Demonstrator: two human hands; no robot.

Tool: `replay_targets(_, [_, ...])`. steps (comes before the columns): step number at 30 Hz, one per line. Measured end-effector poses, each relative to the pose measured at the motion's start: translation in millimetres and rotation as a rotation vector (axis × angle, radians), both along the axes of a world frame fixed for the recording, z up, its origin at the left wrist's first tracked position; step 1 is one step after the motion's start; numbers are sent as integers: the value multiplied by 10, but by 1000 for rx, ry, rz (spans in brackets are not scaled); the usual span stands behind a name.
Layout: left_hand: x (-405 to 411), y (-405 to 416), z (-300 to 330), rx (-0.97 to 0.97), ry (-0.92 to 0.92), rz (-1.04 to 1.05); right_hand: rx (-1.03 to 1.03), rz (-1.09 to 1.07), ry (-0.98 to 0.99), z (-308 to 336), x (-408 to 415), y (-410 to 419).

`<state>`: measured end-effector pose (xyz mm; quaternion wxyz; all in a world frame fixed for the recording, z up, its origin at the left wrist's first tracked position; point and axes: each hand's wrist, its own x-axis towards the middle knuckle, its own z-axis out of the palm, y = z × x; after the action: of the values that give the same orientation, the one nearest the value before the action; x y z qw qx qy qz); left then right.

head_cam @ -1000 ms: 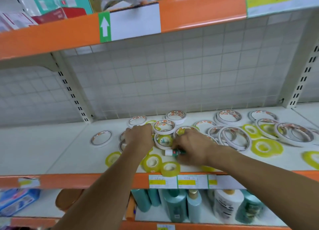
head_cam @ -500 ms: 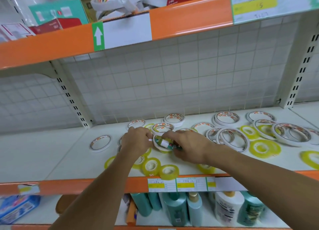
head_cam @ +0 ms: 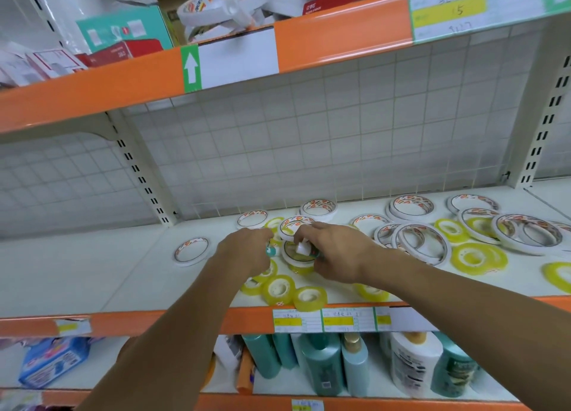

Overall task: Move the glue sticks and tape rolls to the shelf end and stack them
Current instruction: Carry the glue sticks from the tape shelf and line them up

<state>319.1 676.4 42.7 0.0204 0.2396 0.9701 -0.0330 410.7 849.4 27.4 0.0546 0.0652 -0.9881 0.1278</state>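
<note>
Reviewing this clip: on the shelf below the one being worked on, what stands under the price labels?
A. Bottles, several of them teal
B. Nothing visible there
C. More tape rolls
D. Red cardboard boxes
A: upright teal bottles and a white one stand on the lower shelf, right beneath the price labels.

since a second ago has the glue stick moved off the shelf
Yes. The glue stick lay near the shelf's front, beside the clear tape rolls; the right hand now holds it raised, farther back, over a white tape roll.
</note>
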Motion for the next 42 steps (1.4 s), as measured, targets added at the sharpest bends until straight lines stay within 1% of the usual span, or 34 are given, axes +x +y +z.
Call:
replay_targets(6, [95,76,-154,-177,163,14,19,-7,-25,-33,50,-37])
replay_targets(8, [92,64,-217,-192,131,31,24,-8,-17,-45,55,-40])
replay_targets(11, [64,25,-284,-133,15,95,33,-5,11,-79,48,-32])
replay_targets(13, [43,-7,-286,-106,10,94,31,-2,19,-103,36,-12])
replay_targets(15, [29,-28,-233,-77,78,57,17,-11,5,-112,12,7])
replay_targets(18, [13,-17,-110,-88,222,-19,-19,-24,23,-94,-50,20])
replay_targets(22, [41,61,7,-9,316,-83,-32,-29,72,0,-110,46])
replay_targets(26, [33,186,61,73,322,-148,58,-69,132,106,-61,158])
replay_targets(31, [81,514,115,35,285,-219,229,-161,113,232,128,484])
replay_targets(35, [221,906,158,56,295,-320,237,-247,40,254,361,804])
replay_targets(42, [666,1710,205,100,323,-535,246,-441,32,258,925,1425])
